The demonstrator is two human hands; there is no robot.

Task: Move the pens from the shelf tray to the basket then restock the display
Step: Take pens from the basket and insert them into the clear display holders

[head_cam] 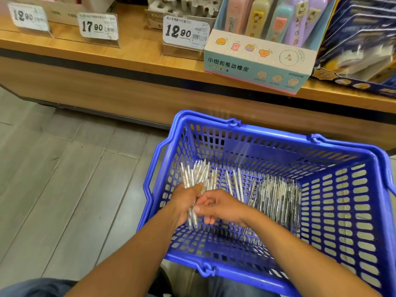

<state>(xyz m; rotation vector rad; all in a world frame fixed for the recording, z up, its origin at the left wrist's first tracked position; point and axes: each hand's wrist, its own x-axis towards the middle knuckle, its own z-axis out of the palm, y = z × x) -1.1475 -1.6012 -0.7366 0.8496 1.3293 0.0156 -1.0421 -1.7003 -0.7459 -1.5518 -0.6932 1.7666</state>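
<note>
My left hand grips a bundle of pens inside the basket, tips fanning to 12 o'clock; right hand, fingers loosely curled, touches its lower end — loose pens lie at 3 o'clock, same axis, nearer my rt.

Three shelf price tags read 12.90, 17.90 and 12.90. The pastel display box bore "小纽扣推动橡皮" and a code, possibly "AXPQ4748"; smaller print was too blurred to read.
</note>
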